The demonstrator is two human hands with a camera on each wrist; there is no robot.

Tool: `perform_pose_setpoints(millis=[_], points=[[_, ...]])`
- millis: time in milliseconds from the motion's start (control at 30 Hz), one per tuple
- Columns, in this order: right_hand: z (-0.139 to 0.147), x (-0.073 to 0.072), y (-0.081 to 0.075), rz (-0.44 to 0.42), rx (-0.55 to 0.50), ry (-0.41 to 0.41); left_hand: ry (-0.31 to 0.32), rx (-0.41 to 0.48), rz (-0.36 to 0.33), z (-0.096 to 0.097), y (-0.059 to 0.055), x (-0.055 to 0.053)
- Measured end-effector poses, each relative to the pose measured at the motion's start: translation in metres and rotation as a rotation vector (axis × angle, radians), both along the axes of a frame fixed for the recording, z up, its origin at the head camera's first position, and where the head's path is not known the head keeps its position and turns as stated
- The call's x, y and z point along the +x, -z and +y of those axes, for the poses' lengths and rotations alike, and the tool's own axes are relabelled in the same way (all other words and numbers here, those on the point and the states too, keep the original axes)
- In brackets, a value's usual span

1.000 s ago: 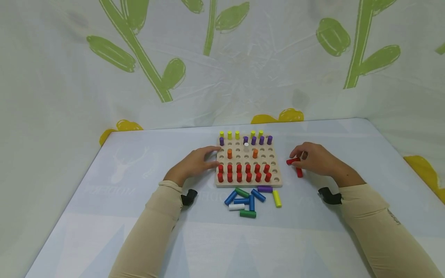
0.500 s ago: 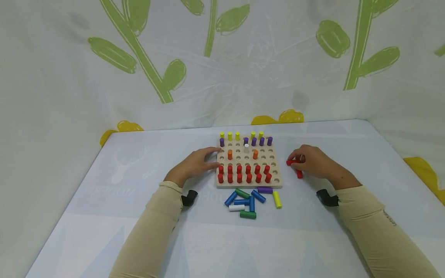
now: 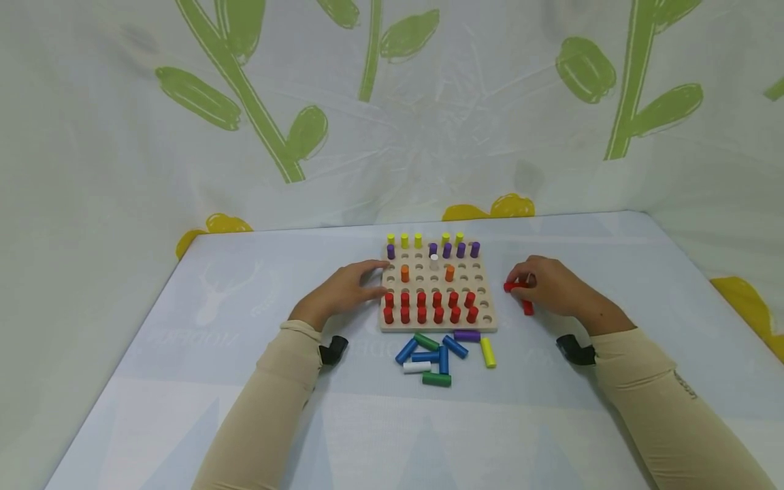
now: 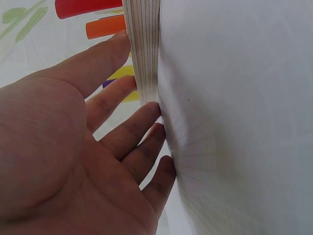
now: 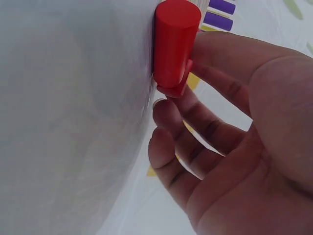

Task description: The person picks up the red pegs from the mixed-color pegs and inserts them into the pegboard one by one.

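Observation:
A wooden pegboard [image 3: 490,320] lies on the table with yellow, purple, white, orange and red pegs standing in its holes. My left hand [image 3: 340,289] is at its left side, with thumb and index finger touching the board's edge [image 4: 142,44]. The other left fingers extend loosely, their tips against the tabletop. To the board's right, my right hand [image 3: 551,286] pinches a red peg [image 3: 513,286] between thumb and fingers. Close by lies a second red peg [image 3: 528,307], partly under the hand; in the right wrist view this red peg [image 5: 176,44] hides much of the pinched one.
In front of the board lie several loose pegs: blue pegs [image 3: 444,359], green pegs [image 3: 437,380], a white peg [image 3: 417,367], a purple peg [image 3: 467,336] and a yellow peg [image 3: 487,352]. A leaf-patterned curtain [image 3: 465,122] hangs behind the table [image 3: 245,367].
My right hand has shifted slightly toward me around the red pegs. The left hand keeps its place at the board, and the pegs in the holes look the same.

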State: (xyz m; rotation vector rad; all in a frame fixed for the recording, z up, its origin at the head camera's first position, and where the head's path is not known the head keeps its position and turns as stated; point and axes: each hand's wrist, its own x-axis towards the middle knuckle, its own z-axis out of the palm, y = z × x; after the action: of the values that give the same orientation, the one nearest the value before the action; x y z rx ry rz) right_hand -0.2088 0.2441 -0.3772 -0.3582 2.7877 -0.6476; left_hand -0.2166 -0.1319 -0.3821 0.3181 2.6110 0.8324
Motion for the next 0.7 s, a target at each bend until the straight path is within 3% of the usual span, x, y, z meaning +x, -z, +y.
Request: perform_pose_setpoints(millis=[400,700], points=[[-0.007,0.006,-0.009,0.075,-0.038,-0.049,0.003,0.001,0.005,-0.001,0.0,0.001],[-0.013,0.011,-0.013,0.035,-0.102,-0.013,0.003,0.0,0.003,-0.001,0.0,0.001]])
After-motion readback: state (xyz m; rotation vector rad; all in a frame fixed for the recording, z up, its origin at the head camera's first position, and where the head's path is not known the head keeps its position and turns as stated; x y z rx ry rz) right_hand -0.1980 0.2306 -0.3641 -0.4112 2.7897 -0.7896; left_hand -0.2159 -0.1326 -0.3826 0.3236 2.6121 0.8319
